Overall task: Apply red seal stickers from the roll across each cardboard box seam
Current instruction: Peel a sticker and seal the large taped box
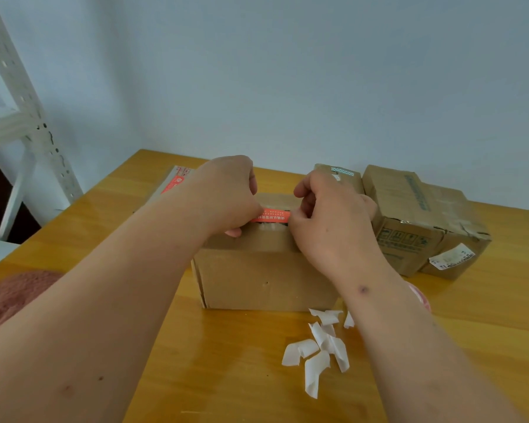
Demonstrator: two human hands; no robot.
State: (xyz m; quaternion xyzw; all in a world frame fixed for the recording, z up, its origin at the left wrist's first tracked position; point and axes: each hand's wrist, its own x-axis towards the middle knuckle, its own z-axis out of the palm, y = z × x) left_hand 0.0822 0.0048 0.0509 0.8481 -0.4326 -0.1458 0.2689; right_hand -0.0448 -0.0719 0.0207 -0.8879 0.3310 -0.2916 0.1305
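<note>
Hands on the cardboard box [266,276]: left hand [226,196] and right hand [327,218], fingers curled, each pinch an end of the red sticker [272,215] atop it; contents unseen.

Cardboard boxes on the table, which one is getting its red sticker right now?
The front box, under both hands; the others sit behind it, untouched.

Two hands, left [226,196] and right [327,215]; five cardboard boxes [266,270] on the table [226,377]; two visible red stickers [272,215]; several white backing scraps [318,349].
</note>
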